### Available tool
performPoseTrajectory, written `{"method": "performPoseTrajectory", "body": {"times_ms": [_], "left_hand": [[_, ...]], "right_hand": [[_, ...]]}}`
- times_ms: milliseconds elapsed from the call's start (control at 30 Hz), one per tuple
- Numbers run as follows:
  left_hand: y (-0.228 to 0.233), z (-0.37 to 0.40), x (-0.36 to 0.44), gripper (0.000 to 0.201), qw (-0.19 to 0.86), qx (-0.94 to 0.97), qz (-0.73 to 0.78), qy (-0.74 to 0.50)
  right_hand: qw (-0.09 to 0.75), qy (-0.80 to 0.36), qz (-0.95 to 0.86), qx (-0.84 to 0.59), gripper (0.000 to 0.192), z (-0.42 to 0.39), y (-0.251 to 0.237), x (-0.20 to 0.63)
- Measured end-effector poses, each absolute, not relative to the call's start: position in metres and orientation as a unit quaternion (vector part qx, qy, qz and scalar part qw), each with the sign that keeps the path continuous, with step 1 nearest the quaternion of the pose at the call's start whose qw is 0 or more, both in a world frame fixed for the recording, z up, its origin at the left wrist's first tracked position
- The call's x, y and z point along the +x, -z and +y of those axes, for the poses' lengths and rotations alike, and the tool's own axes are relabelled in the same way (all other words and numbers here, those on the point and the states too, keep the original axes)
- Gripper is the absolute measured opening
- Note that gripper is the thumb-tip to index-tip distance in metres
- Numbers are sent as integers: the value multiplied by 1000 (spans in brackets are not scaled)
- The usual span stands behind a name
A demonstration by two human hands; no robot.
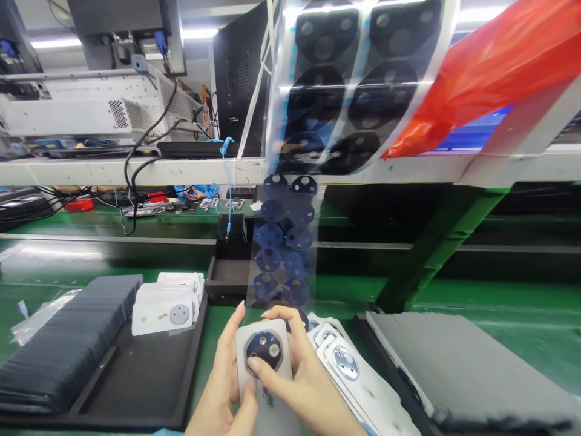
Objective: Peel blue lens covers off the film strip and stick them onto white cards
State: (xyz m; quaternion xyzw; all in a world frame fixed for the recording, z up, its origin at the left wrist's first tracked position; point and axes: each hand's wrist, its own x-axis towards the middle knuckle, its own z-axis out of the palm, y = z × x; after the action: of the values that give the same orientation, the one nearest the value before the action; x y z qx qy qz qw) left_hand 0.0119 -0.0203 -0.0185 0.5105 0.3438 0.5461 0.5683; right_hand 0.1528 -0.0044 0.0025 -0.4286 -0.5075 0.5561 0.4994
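Observation:
Between my two hands is a pale phone back cover (275,418), held upright and facing me, with a dark eight-sided camera patch (264,347) near its top. My left hand (224,375) grips its left edge, thumb against the front. From the other side my right hand (308,381) clasps the cover, its thumb pressing the lower left of the patch. Just behind my fingers hangs a clear strip of dark round stickers (285,236). A pile of white phone back covers (358,378) lies right of my right hand.
Left stands a black tray (140,381) with a row of thin dark sheets (68,339) and a few white covers (163,312). At right, a grey stack (472,363) fills another tray. A white shelf beam (190,172) crosses above, with red plastic (494,66).

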Motion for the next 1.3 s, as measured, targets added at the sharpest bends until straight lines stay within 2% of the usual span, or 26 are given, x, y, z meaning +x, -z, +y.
{"method": "performPoseTrajectory", "body": {"times_ms": [400,567,667,800,900,967,1000,1067,1100,1167,1300], "left_hand": [[10,-12,-4,56,687,491,272,-461],[9,-3,-6,68,709,463,257,-465],[15,1,-1,72,667,455,277,-521],[28,1,14,70,635,438,280,-571],[28,10,12,72,645,508,261,-508],[23,28,-6,77,589,619,297,-426],[20,42,-21,76,527,684,333,-378],[19,74,-58,58,297,791,463,-267],[22,91,-78,49,243,783,513,-253],[34,121,-116,38,176,751,593,-230],[71,154,-162,40,93,715,674,-162]], "right_hand": [[437,-640,-517,-365,51,-3,-5,172],[439,-644,-513,-360,56,-2,-1,177],[467,-555,-548,-417,73,-6,9,168],[459,-313,-653,-515,109,-17,46,144],[444,-143,-679,-566,103,-26,72,145],[442,-51,-667,-598,91,-30,81,165],[440,-19,-649,-621,85,-32,83,180],[421,34,-617,-664,78,-33,91,217],[406,49,-597,-690,77,-33,98,236],[382,35,-576,-722,73,-32,120,270],[365,-39,-592,-718,61,-30,181,303]]}}
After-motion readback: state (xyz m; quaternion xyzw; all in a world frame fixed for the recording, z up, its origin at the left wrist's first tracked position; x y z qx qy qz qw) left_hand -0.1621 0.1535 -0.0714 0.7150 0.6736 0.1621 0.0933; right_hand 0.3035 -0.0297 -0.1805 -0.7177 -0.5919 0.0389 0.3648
